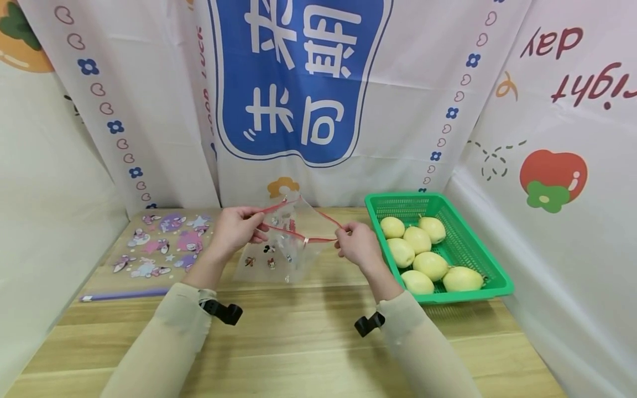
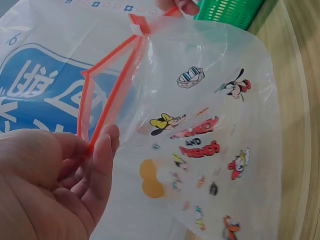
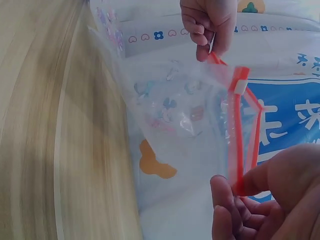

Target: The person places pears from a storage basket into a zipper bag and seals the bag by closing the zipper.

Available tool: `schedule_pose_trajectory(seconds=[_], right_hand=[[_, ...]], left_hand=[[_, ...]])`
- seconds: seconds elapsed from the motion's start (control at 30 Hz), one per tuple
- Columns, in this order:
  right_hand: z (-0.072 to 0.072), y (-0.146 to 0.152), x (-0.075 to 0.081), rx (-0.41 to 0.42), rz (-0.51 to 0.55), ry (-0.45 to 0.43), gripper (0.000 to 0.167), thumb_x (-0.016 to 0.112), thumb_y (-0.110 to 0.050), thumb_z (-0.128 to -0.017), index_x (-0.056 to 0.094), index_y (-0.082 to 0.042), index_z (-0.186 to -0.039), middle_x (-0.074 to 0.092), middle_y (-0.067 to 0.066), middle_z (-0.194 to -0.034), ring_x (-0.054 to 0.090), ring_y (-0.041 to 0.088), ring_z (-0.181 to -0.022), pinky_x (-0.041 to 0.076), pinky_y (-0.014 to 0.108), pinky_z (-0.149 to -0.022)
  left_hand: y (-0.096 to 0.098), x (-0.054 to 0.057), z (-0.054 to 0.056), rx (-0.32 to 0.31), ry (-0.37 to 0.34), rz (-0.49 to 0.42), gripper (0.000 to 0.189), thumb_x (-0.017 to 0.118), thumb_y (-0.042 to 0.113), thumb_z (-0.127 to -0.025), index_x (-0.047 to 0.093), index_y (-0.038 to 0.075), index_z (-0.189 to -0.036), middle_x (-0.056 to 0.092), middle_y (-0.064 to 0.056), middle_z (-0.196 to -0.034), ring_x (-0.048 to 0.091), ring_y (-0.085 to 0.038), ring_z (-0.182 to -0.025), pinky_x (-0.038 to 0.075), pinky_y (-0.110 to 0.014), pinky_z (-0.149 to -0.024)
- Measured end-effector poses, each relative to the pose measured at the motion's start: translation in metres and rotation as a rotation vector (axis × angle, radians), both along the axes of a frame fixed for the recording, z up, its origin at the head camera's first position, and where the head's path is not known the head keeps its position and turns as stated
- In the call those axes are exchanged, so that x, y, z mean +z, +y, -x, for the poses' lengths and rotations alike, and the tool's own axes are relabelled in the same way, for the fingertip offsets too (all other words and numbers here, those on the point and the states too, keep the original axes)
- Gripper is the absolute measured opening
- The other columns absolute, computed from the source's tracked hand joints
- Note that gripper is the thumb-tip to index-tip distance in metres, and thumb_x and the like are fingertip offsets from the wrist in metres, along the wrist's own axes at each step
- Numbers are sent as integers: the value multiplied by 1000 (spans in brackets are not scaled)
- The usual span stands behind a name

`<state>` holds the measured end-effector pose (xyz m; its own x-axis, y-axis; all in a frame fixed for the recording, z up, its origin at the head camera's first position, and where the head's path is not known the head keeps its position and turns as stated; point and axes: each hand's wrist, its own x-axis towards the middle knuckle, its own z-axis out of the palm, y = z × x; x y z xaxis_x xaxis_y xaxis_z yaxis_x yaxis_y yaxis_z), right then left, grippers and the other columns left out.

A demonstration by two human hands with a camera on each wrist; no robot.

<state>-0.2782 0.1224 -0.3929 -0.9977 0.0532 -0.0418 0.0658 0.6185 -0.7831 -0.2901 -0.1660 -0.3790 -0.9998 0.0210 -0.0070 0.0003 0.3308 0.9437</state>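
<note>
Between my hands hangs a clear plastic zip bag [image 1: 271, 260] with cartoon prints and a red zip edge, its mouth spread apart. My left hand [image 1: 239, 229] pinches the red edge at the left corner between thumb and fingers. At the opposite corner my right hand [image 1: 358, 242] pinches the same edge. A small white slider [image 3: 241, 87] sits on the red strip between the two hands. In the left wrist view, printed lettering and cartoon heads show on the bag's side [image 2: 200, 140]. Through the film nothing shows inside the bag.
A green plastic basket [image 1: 490, 271] at the right holds several pale yellow-green pears [image 1: 417, 240]. On the left lies a flat bag [image 1: 164, 243] with pink and purple prints and a purple zip edge. A printed cloth [image 1: 398, 127] hangs behind the wooden table [image 1: 298, 354].
</note>
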Motion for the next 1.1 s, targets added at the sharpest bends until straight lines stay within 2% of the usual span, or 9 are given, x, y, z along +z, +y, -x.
schedule_pose_trajectory(seconds=[0.1,0.2,0.37,0.5,0.63,0.87,1.1], right_hand=[[1,0,-1,7,3,11,30,58,-28,-111,77,-7,-116,82,6,-91,75,15,-70,61,30,-69],[2,-2,-2,12,5,18,29,59,-29,-111,79,-8,-113,82,4,-89,76,16,-70,61,30,-68],[3,-5,-2,19,5,12,29,61,-31,-112,80,-9,-112,81,2,-87,76,16,-71,59,29,-66],[4,-8,-2,21,16,11,29,60,-30,-112,80,-8,-115,80,2,-85,75,14,-68,58,27,-65],[6,-9,-1,13,45,17,30,61,-29,-112,78,-6,-121,80,3,-83,74,13,-66,58,25,-64],[6,-10,-1,33,64,31,32,62,-30,-112,77,-6,-127,80,3,-85,74,14,-66,59,28,-65],[1,-1,7,69,46,97,36,64,-35,-109,76,-8,-129,81,8,-98,76,18,-73,58,29,-65]], left_hand=[[2,-2,1,2,11,5,39,61,19,-113,69,-7,-141,76,-14,-92,73,-8,-62,65,-24,-63],[7,-3,2,3,18,-8,38,64,19,-112,70,-7,-139,77,-12,-90,73,-8,-62,66,-25,-63],[21,-5,4,-10,7,-157,35,67,12,-110,68,-10,-137,78,-7,-83,74,-7,-63,67,-24,-67],[31,-4,6,-20,-32,-242,36,63,12,-111,67,-11,-140,77,-1,-81,75,-6,-68,67,-22,-71],[35,-3,6,-28,-82,-309,39,59,10,-112,63,-10,-145,78,-1,-83,76,-6,-73,66,-21,-76],[39,-3,7,-26,-166,-477,44,61,10,-113,57,-9,-152,79,-2,-88,79,-7,-78,66,-21,-83],[43,-3,10,-2,-198,-534,45,60,10,-114,55,-9,-154,80,-3,-89,80,-8,-80,66,-22,-85]])
